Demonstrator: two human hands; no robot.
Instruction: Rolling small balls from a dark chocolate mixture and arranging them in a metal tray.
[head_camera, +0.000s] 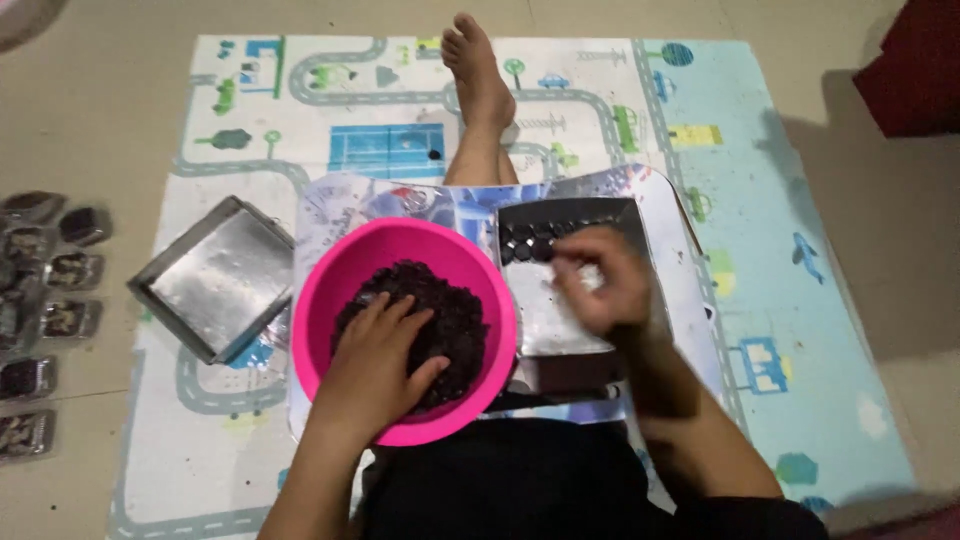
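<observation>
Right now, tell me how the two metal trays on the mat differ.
The left tray lies skewed and bare; the right tray lies square to the person and carries rows of dark round pieces at its far end. The right hand hovers over the right tray; no hand is near the left tray. Both are rectangular shiny metal.

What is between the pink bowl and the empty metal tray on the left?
Nothing sits between them: in the head view the pink bowl and the empty metal tray nearly touch, with only play mat below.

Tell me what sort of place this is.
Probably a home floor used as a workspace. A child's road-pattern play mat lies on pale tiles, the person sits barefoot, the left hand is in a pink bowl of dark mix, and the right hand is over a metal tray.
</observation>
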